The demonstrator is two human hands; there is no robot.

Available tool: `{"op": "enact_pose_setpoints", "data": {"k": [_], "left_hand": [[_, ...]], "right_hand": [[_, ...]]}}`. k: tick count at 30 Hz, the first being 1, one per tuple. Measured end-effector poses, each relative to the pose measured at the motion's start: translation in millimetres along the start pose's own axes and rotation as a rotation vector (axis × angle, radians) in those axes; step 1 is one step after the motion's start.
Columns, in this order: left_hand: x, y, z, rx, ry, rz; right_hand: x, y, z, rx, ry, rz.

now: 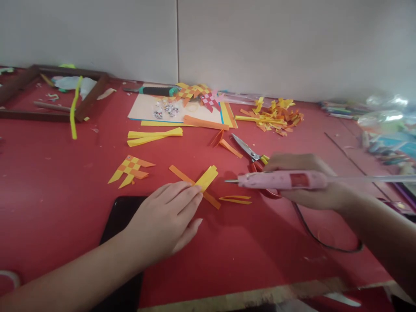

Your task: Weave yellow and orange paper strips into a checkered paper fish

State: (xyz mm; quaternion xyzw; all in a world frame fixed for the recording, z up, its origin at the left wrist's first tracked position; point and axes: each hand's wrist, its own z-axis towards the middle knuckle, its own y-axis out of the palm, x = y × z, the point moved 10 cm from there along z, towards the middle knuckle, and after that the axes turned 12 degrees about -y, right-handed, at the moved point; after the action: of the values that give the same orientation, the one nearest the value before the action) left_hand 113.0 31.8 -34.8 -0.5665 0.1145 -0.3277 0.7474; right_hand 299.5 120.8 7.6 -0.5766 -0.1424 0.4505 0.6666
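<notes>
— What do we see far to the left of the crossed strips [205, 182]?

— A wooden frame [92, 97], back-left and well apart from them. Closer, but also left of the crossed strips, a small woven fish [130, 169] of yellow and orange paper lies flat on the red table [48, 182].

— And our left hand [165, 221]?

— It lies palm down just below-left of the crossed strips. The fingers are stretched out flat and close together, gripping nothing. Our fingertips [195, 196] press where the orange strip [180, 174] and the folded yellow strip [209, 174] cross. Our forearm passes over a dark flat slab [118, 212], and we cannot tell what it is.

— What lies behind the crossed strips?

— A bundle of yellow bands [152, 136], and beyond it, near the wall, a pale card sheet [146, 110] with small beads on it.

— And to the right?

— Just right of the crossed strips lies a thin orange sliver [235, 199]. Back-right of them are the scissors [247, 150]. Our right hand [308, 186] is closed firmly round the pink glue gun [282, 180]. Its nozzle points left at the crossed strips, near them but not touching. A clear glue stick [370, 178] juts out rightwards. Far back-right sits a heap of scraps [276, 115].
</notes>
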Motion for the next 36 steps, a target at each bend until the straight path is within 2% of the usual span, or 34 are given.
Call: {"op": "enact_pose_setpoints", "data": {"k": [1, 3, 8, 13, 21, 36], "left_hand": [[-2, 1.8, 0, -0.002, -0.011, 0.008], [-5, 3.1, 0, 0.005, -0.03, 0.029], [-7, 5.4, 0, 0.002, -0.041, 0.029], [-8, 4.7, 1, 0.002, -0.041, 0.004], [-9, 3.3, 2, 0.034, -0.05, 0.007], [-11, 4.6, 1, 0.026, -0.081, -0.025]], "right_hand": [[-10, 18, 5, -0.105, -0.091, 0.101], [-22, 36, 11, -0.199, -0.207, 0.212], [-27, 48, 21, -0.215, -0.267, 0.249], [-31, 55, 29, -0.226, -0.315, 0.15], [-36, 63, 38, -0.296, -0.315, 0.131], [-30, 65, 43, -0.381, -0.233, 0.074]]}}
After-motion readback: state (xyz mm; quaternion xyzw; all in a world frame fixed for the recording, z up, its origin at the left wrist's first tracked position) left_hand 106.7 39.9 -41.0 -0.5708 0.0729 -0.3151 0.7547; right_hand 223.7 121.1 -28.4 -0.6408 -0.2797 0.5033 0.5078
